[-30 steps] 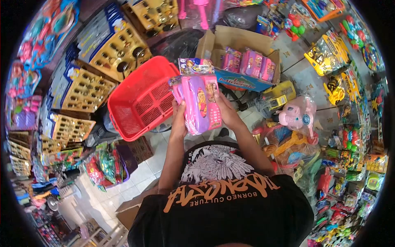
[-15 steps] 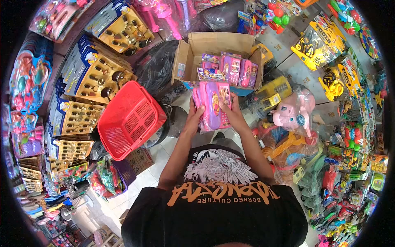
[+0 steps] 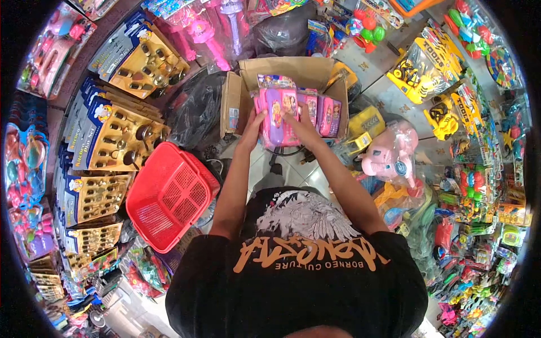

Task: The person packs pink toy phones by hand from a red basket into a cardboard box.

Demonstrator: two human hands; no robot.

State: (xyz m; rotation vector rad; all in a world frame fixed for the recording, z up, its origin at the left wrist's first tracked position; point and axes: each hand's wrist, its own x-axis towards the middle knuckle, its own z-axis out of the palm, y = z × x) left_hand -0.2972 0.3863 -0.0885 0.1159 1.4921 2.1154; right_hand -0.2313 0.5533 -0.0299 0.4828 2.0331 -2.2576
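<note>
A small stack of pink-and-purple toy packs (image 3: 275, 119) with doll pictures is held between both hands over the front side of an open cardboard box (image 3: 286, 67). My left hand (image 3: 252, 130) grips the stack's left side, thumb on the front. On the right side, my right hand (image 3: 304, 132) closes round it with the thumb resting on top. Similar packs (image 3: 329, 115) stand inside the box, just beyond my right hand. The held stack hides the box's front left part.
A red plastic basket (image 3: 172, 197) stands to the left, with hanging kitchen play sets (image 3: 121, 132) beyond it. To the right are a wrapped pink toy animal (image 3: 389, 155) and yellow tool sets (image 3: 425, 67). Black plastic bags (image 3: 197, 110) lie left of the box.
Both hands have moved forward and slightly left with the stack, so it now overlaps the box opening. The camera view has shifted, and the basket appears lower.
</note>
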